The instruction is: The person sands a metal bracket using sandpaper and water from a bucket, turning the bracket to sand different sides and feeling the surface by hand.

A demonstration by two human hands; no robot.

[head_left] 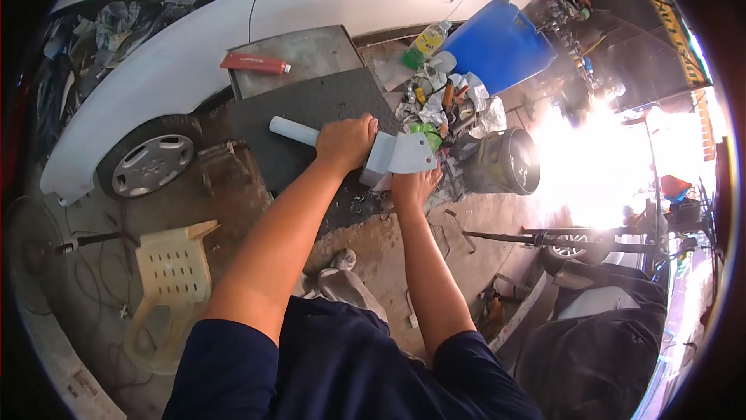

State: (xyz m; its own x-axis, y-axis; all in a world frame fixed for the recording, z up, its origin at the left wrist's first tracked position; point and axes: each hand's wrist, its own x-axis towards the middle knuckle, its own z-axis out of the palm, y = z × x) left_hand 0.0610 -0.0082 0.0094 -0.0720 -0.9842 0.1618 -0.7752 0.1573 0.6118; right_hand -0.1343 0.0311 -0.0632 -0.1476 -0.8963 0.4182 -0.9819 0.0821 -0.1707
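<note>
A pale grey part (382, 157) with a flat plate and two holes at its right end lies over the dark work surface (260, 121). My left hand (346, 142) is closed round the part near its middle, the fingers curled to the right. A light tube (294, 131) sticks out to the left from under that hand. My right hand (416, 187) is beneath the plate end, at the right edge of the surface; the plate hides part of it, but its fingers press against the part.
A red tube (255, 63) lies on the grey panel behind. Beyond the surface stand a blue barrel (497, 47), a bottle (427, 43), crumpled rubbish (447, 101) and a bucket (519, 161). A white car (186, 31) is behind; a plastic chair (174, 268) stands at left.
</note>
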